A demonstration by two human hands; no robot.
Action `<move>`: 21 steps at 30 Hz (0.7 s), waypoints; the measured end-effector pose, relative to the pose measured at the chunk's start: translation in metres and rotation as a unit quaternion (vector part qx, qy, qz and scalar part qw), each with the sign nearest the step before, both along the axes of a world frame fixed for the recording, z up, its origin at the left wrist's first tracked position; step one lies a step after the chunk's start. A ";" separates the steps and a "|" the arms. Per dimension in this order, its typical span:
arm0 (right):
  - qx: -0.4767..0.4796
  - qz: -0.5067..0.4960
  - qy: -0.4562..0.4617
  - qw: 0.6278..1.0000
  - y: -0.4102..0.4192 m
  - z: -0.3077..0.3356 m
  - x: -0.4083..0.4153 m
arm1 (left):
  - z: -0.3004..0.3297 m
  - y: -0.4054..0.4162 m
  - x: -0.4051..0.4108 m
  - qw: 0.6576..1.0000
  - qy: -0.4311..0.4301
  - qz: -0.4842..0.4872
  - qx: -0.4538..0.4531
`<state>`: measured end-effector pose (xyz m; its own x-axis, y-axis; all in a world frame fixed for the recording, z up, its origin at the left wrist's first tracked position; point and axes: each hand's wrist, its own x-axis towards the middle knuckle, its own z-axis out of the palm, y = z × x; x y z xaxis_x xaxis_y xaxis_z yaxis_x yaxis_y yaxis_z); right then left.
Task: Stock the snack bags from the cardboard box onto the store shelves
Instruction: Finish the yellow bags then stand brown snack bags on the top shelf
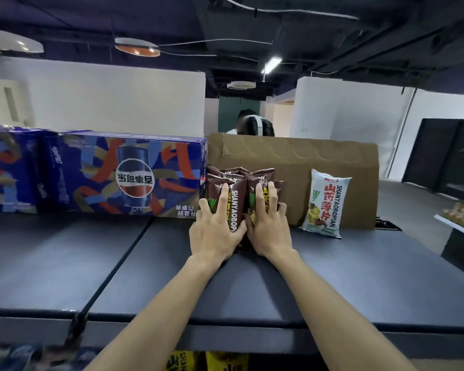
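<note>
Several brown snack bags (pixel 237 207) stand upright in two rows on the dark top shelf (pixel 359 277), right of a blue Pepsi carton. My left hand (pixel 216 228) grips the left row of brown bags from the front. My right hand (pixel 268 226) grips the right row, fingers spread over its face. A single white snack bag (pixel 326 204) leans against the brown cardboard box (pixel 332 156) behind it, to the right of my hands. Yellow snack bags (pixel 206 361) show on the shelf below.
Blue Pepsi cartons (pixel 129 172) fill the shelf's back left. A person's head (pixel 253 125) shows behind the cardboard box. Dark shelving (pixel 445 156) with small goods stands at the far right. The shelf's front edge runs across the bottom.
</note>
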<state>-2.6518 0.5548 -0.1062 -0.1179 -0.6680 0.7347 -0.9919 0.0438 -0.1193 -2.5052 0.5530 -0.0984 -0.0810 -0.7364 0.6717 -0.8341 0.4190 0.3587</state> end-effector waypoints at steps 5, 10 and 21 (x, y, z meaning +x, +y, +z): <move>0.000 0.004 0.006 1.000 0.001 0.001 0.001 | 0.003 0.002 0.007 0.998 0.013 0.025 -0.061; -0.018 0.026 -0.004 0.999 0.007 0.001 0.001 | 0.001 0.005 0.007 0.996 -0.035 0.044 -0.074; 0.131 0.043 -0.017 0.990 0.041 0.019 -0.006 | 0.006 0.034 0.004 0.995 -0.078 0.065 0.016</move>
